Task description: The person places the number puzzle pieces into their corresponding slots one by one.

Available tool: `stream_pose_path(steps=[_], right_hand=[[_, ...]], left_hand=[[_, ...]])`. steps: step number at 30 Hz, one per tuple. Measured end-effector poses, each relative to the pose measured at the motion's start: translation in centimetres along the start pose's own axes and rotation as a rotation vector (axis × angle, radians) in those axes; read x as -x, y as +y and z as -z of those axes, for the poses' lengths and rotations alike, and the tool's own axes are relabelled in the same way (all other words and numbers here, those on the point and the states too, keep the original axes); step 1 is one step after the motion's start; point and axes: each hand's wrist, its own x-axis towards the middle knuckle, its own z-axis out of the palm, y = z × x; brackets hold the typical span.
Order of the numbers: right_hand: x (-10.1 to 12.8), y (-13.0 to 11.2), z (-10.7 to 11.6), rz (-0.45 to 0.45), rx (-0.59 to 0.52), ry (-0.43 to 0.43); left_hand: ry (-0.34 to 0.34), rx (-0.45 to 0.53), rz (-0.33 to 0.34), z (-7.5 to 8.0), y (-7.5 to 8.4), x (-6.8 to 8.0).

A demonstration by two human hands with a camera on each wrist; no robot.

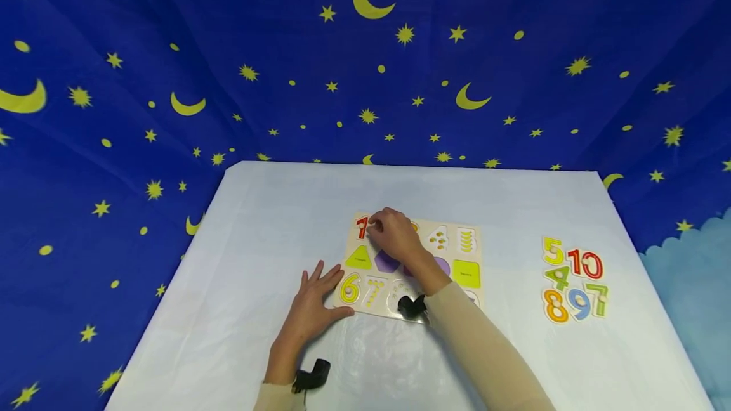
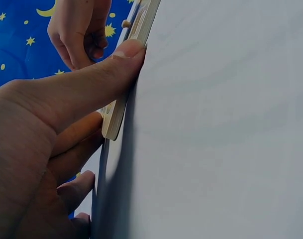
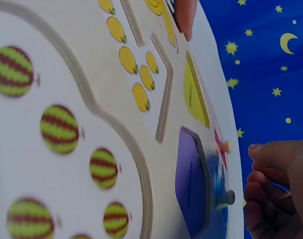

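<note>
A wooden number puzzle board (image 1: 371, 311) lies on the white table. At its near left corner is my left hand (image 1: 311, 309), fingers spread along the left side; the left wrist view shows the thumb (image 2: 99, 82) laid along the front edge. My right hand (image 1: 396, 233) hovers over the board's far left part, beside the red 1 (image 1: 362, 228). In the right wrist view its loosely curled fingers (image 3: 255, 199) hold nothing and stand apart from the knobs of the red 1 and the blue 2 (image 3: 221, 194). The yellow 6 (image 1: 349, 288) sits in its slot.
To the right of the board lie loose number pieces: the yellow 5 (image 1: 553, 250), red 10 (image 1: 585, 264), green 4 (image 1: 557, 278), orange 8 (image 1: 556, 306), blue 9 (image 1: 579, 304) and green 7 (image 1: 599, 300). A blue star-patterned cloth (image 1: 308, 106) hangs behind the table.
</note>
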Motion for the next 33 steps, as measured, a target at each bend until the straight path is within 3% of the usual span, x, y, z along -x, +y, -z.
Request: stream_pose_path(steps=[5, 11, 18, 26, 33], right_hand=[[0.6, 0.3, 0.6, -0.043, -0.025, -0.012], [1.2, 0.9, 1.1, -0.028, -0.047, -0.033], [1.8, 1.7, 1.7, -0.031, -0.073, 0.004], [2.0, 2.8, 3.6, -0.042, -0.078, 0.038], [3.8, 4.0, 4.0, -0.075, -0.093, 0.042]], left_hand=[[0.001, 0.003, -0.007, 0.0, 0.0, 0.1], [0.004, -0.001, 0.002, -0.1, -0.1, 0.2], [0.012, 0.000, -0.011, -0.1, -0.1, 0.2], [0.035, -0.007, -0.018, 0.0, 0.0, -0.9], [0.006, -0.004, 0.036, -0.2, -0.1, -0.1]])
